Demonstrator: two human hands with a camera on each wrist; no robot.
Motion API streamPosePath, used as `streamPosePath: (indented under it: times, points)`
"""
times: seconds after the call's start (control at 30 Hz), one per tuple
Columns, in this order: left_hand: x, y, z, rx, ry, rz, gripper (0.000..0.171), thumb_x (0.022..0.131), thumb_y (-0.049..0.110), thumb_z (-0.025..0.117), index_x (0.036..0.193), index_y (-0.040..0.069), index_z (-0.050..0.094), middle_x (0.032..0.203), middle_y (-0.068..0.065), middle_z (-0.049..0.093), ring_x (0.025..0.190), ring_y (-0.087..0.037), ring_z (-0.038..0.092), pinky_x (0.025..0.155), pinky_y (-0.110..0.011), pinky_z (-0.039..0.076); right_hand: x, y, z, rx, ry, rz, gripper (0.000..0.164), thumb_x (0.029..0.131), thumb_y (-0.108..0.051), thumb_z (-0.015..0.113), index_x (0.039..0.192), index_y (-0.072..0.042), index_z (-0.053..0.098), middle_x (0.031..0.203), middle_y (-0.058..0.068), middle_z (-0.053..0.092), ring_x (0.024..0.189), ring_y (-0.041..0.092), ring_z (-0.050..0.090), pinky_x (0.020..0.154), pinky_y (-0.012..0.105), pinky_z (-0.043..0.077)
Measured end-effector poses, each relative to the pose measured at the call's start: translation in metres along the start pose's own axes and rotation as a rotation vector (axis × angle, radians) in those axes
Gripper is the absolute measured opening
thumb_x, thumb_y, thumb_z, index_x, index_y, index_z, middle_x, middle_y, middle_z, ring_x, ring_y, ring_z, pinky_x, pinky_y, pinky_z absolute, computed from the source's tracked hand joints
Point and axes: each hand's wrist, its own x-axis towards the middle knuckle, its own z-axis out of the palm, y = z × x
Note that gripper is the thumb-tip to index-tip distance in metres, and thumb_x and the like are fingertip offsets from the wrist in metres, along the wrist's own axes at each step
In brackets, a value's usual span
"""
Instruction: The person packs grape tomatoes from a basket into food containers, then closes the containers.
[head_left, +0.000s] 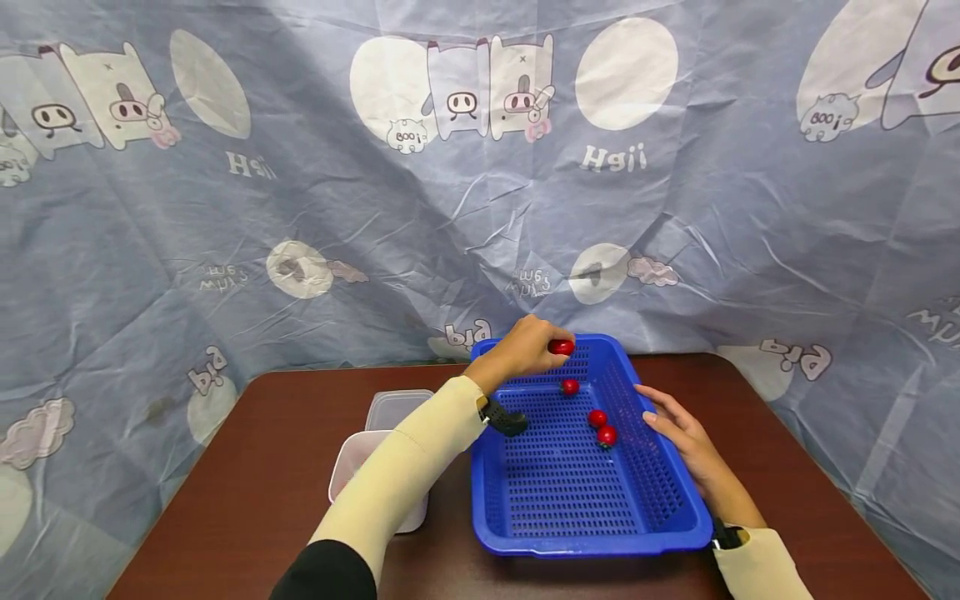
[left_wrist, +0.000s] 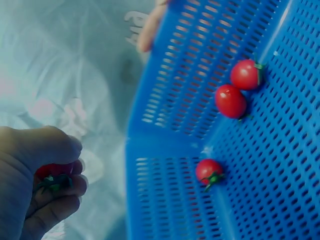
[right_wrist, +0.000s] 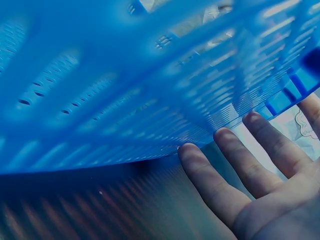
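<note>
My left hand [head_left: 531,346] grips a red cherry tomato [head_left: 561,347] over the far end of a blue plastic basket [head_left: 592,546]. In the left wrist view, the held tomato [left_wrist: 54,171] shows its green calyx between thumb and fingers. Three more cherry tomatoes lie in the basket: one tomato [head_left: 570,387] near the far wall, and a pair further right, a tomato [head_left: 597,418] beside another tomato [head_left: 607,436]. My right hand [head_left: 690,442] touches the basket's right side near the rim; in the right wrist view its fingers [right_wrist: 215,185] extend straight against the outer wall.
Left of the basket, partly behind my left sleeve, stands a translucent white container [head_left: 352,454]. Behind it lies a clear lid or flat tray [head_left: 393,407]. The brown table [head_left: 247,483] ends at a patterned blue-grey cloth [head_left: 420,208] hanging behind it.
</note>
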Motion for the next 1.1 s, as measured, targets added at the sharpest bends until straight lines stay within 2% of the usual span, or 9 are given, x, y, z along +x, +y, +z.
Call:
streamPosePath:
  times: [0.2, 0.3, 0.53, 0.7, 0.83, 0.93, 1.1]
  points:
    - [-0.029, -0.004, -0.027, -0.037, 0.071, -0.006, 0.015, 0.082, 0.021, 0.072, 0.097, 0.023, 0.074, 0.065, 0.011, 0.058, 0.058, -0.007, 0.048, 0.056, -0.02, 0.039, 0.001, 0.001, 0.0, 0.001, 0.012, 0.019, 0.049, 0.104, -0.01, 0.039, 0.151, -0.009, 0.026, 0.139, 0.011, 0.045, 0.105, 0.026, 0.064, 0.074, 0.051, 0.054]
    - [-0.047, -0.004, -0.037, -0.04, 0.081, 0.019, 0.014, 0.082, 0.02, 0.072, 0.096, 0.024, 0.074, 0.064, 0.011, 0.058, 0.055, -0.006, 0.048, 0.054, -0.02, 0.039, 0.001, 0.001, 0.0, -0.001, 0.022, 0.033, 0.049, 0.104, -0.012, 0.04, 0.151, -0.011, 0.026, 0.139, 0.011, 0.044, 0.104, 0.025, 0.065, 0.074, 0.051, 0.054]
    - [-0.089, -0.001, -0.06, -0.057, 0.093, 0.078, 0.012, 0.082, 0.02, 0.07, 0.093, 0.024, 0.072, 0.062, 0.014, 0.053, 0.057, -0.005, 0.043, 0.056, -0.021, 0.036, 0.002, 0.0, 0.0, 0.053, -0.033, -0.002, 0.049, 0.104, -0.008, 0.038, 0.151, -0.01, 0.025, 0.139, 0.013, 0.044, 0.104, 0.026, 0.065, 0.075, 0.05, 0.054]
    - [-0.115, -0.004, -0.07, -0.083, 0.124, 0.107, 0.008, 0.083, 0.017, 0.065, 0.087, 0.022, 0.07, 0.061, 0.015, 0.05, 0.054, -0.002, 0.041, 0.052, -0.021, 0.034, 0.002, -0.001, 0.001, 0.041, -0.014, 0.0, 0.049, 0.104, -0.009, 0.04, 0.151, -0.009, 0.026, 0.138, 0.014, 0.043, 0.103, 0.024, 0.065, 0.074, 0.049, 0.055]
    - [-0.136, -0.011, -0.075, -0.107, 0.144, 0.084, 0.009, 0.085, 0.015, 0.063, 0.088, 0.019, 0.07, 0.063, 0.015, 0.051, 0.052, 0.001, 0.042, 0.05, -0.018, 0.036, 0.002, -0.002, 0.002, 0.021, 0.007, 0.009, 0.049, 0.103, -0.011, 0.041, 0.151, -0.009, 0.027, 0.136, 0.012, 0.046, 0.102, 0.023, 0.066, 0.073, 0.048, 0.055]
    - [-0.152, -0.016, -0.077, -0.139, 0.134, 0.052, 0.011, 0.085, 0.014, 0.062, 0.092, 0.016, 0.071, 0.063, 0.014, 0.052, 0.051, 0.002, 0.043, 0.048, -0.018, 0.037, 0.002, -0.001, 0.002, 0.025, -0.008, 0.001, 0.049, 0.104, -0.011, 0.04, 0.151, -0.009, 0.026, 0.135, 0.01, 0.047, 0.103, 0.023, 0.065, 0.074, 0.049, 0.055]
    - [-0.178, -0.024, -0.081, -0.172, 0.111, 0.005, 0.014, 0.086, 0.012, 0.062, 0.097, 0.017, 0.07, 0.066, 0.014, 0.054, 0.052, 0.0, 0.042, 0.048, -0.019, 0.036, 0.003, -0.001, 0.002, 0.019, -0.007, 0.008, 0.049, 0.104, -0.011, 0.04, 0.151, -0.01, 0.026, 0.135, 0.009, 0.047, 0.103, 0.024, 0.065, 0.074, 0.05, 0.054]
